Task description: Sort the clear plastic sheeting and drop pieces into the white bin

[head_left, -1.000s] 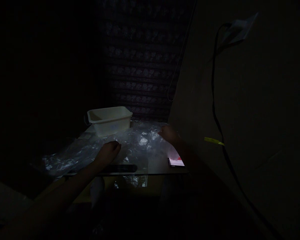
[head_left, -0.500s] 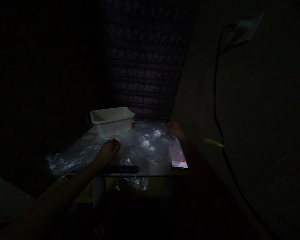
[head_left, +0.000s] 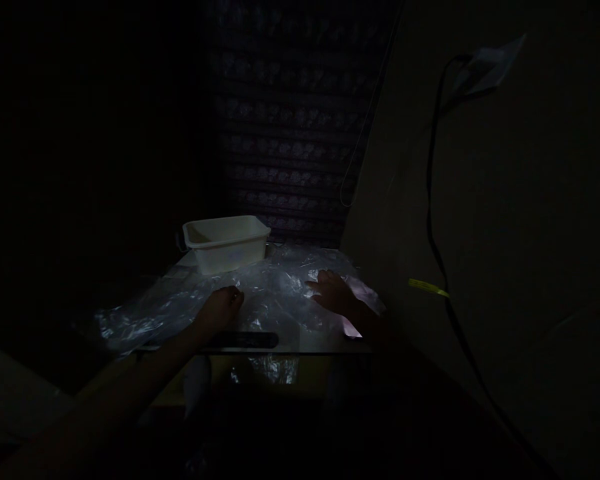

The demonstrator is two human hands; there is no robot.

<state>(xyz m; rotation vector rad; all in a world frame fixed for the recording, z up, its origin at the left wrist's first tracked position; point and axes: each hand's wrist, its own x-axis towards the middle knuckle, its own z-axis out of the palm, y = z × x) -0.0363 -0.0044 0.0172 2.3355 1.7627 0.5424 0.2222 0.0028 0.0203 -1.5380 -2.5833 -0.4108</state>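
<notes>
Thin, crinkled clear plastic (head_left: 280, 287), a sheet or a bag, is spread over a low table (head_left: 310, 343) in dim light. My left hand (head_left: 221, 309) is closed at the plastic's near side, its fingers curled in a pinch on it. To the right, my right hand (head_left: 331, 293) lies over the plastic with the fingers spread, thumb pointing left. A pinkish packet or sheet (head_left: 364, 293) shows partly from behind my right hand and forearm. Under my left wrist, a dark flat strip (head_left: 250, 340) lies along the table's front edge.
A white plastic tub (head_left: 233, 257) with side handles stands at the back left of the table. Behind hangs a patterned blind (head_left: 290, 140). A black cable (head_left: 430, 193) with a yellow tag (head_left: 427, 287) runs down the right wall from an outlet (head_left: 490, 67).
My right hand has moved from the plastic's far right corner toward me and left, and its fingers have opened. It now covers part of the pink item. My left hand has barely moved.
</notes>
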